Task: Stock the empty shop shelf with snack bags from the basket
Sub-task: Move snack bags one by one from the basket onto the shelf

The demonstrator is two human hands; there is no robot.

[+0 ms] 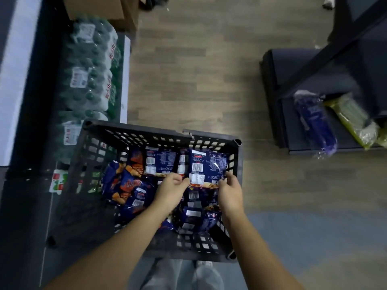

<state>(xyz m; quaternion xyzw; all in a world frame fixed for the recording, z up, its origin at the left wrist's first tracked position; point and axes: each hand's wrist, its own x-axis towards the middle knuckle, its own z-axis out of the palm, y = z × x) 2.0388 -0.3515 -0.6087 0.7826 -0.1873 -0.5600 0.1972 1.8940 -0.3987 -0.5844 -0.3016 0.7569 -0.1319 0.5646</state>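
Hands meet low in the basket (146,132): the left hand (171,190) and right hand (229,191) each pinch a bottom corner of one blue snack bag (209,164). Such a small hold may slip, and the bag could drop. The shelf (289,122) sits well off to the right, so the carry is long.

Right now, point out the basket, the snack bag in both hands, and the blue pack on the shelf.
basket (136,128), head view, far rim.
snack bag (211,164), head view, back panel beside the barcode.
blue pack (314,122), head view, middle of its wrapper.
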